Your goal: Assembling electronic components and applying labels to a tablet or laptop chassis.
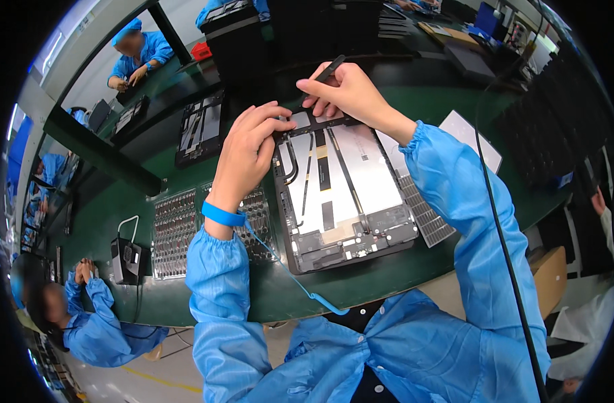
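Observation:
An opened tablet [374,181] lies in front of me, its silver inside, black cables and lower circuit boards showing. My left hand [248,149] rests on its upper left corner, fingers apart and slightly bent, holding nothing I can see. Over the tablet's top edge, my right hand [350,94] grips a slim black pen-like tool [331,68] between thumb and fingers. The tool's lower end is hidden behind the fingers. Around my left wrist sits a blue wrist strap [224,215] with a coiled cord.
Clear trays of small parts [176,232] lie left of the tablet. A gridded sheet [428,215] and white paper [475,138] are at its right. Another opened tablet [200,127] sits farther left. A black cable [488,181] hangs at right. Co-workers [140,54] work nearby.

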Tool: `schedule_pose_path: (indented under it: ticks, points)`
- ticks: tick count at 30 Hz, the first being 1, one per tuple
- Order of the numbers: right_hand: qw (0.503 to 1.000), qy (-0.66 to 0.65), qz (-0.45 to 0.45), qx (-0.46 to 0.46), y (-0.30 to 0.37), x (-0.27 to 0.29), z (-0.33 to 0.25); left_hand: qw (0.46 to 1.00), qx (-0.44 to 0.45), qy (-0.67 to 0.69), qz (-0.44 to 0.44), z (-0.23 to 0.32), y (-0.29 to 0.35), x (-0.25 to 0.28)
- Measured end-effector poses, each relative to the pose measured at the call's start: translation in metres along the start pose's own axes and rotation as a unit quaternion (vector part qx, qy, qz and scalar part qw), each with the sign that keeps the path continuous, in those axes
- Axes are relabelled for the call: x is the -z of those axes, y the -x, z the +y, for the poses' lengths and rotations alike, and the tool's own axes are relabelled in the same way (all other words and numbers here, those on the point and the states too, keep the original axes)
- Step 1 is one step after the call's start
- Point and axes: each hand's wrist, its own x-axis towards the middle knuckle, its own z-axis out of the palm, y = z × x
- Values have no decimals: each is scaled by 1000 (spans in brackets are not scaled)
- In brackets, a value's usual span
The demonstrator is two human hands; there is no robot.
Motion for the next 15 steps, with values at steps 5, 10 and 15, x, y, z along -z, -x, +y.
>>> schedule_pose_path:
  ticks: [5,10,15]
  points:
    - [983,-98,119,104,21,25,-12,996,-54,-61,46,18,3,15]
    - [987,-65,146,21,119,105,63,943,-96,22,317,108,29,36]
    - [992,-73,42,-96,171,110,114,948,-218,212,-94,216,77,-45]
